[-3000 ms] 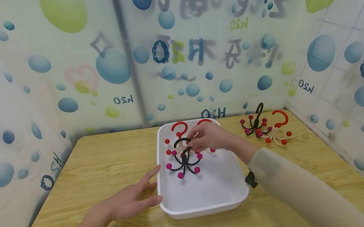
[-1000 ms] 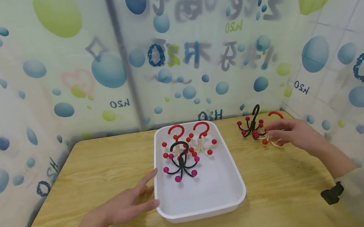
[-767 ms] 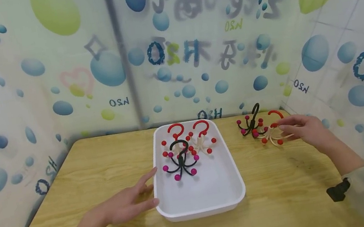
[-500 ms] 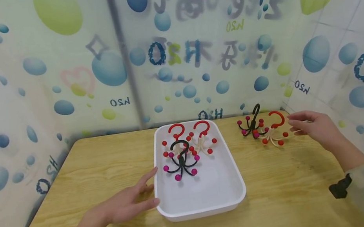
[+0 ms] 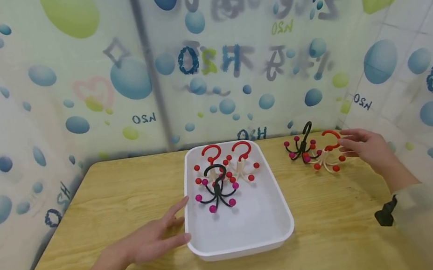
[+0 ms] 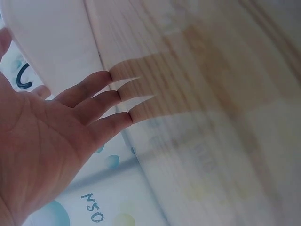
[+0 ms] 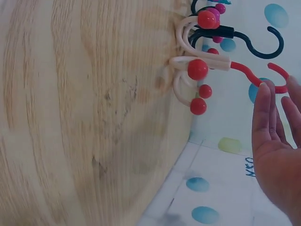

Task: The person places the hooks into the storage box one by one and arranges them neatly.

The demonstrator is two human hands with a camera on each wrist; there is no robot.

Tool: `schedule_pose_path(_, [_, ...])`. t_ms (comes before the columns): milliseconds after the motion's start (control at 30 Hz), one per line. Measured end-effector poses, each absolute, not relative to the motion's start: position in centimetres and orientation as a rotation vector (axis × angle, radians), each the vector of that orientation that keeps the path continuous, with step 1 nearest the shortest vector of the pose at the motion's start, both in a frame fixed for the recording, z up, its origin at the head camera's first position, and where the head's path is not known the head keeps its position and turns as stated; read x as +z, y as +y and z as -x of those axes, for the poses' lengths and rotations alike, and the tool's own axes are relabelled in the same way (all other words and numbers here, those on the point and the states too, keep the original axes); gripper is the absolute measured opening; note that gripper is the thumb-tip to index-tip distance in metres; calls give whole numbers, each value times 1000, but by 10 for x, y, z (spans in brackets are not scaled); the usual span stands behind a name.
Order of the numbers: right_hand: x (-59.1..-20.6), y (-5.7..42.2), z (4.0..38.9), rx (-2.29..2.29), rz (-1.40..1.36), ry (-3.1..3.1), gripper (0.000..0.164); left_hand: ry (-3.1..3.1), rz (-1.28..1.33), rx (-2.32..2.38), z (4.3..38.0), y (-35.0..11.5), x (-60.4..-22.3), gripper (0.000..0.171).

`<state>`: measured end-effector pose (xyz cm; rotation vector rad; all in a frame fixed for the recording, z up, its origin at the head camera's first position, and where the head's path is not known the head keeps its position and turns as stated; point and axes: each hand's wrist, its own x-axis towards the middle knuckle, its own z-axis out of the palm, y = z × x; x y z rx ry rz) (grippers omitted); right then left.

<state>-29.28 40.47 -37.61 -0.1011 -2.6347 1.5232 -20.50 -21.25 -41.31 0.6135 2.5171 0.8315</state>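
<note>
Snagging could occur on lifting: arms of the cream hanger (image 7: 218,60) overlap the black hanger (image 5: 303,146). Cream hanger lies left of the right hand (image 5: 365,147), red hook (image 7: 242,70) at the fingers; grip cannot be determined. Red balls (image 7: 197,69) tip its curved arms. Left hand (image 5: 150,241): fingers straight, against the tray (image 5: 243,249).
</note>
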Motion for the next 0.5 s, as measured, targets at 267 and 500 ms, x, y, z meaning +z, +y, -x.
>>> schedule_pose_path(267, [-383,397,297,1530,165,-2619,56,2501,-587,837,204,-211,-415,90])
schedule_pose_path(500, [-383,393,300,1532,202,-2582,50,2525,-623,824,207,-212,-415,91])
